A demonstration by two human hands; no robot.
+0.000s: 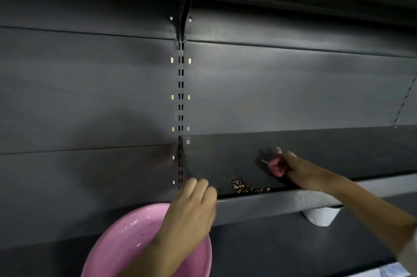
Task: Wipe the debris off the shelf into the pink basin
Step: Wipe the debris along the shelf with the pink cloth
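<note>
pink cloth [275,167], soft and light, is bunched in the curled right hand [293,169] on the shelf [225,159]. loose debris [248,187] sits at its eight o'clock. left hand [191,206], fingers curled, steadies the pink basin [126,238] below; best held by its rim.

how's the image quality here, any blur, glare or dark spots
Head view: dim overall, top edge nearly black; right hand and its pink cloth are motion-blurred, casting a shadow on the shelf; wet glints in the basin; wide-angle bends the shelf lines.

Dark grey metal back panels [90,87] flank a slotted upright [181,96], dimly lit.
</note>
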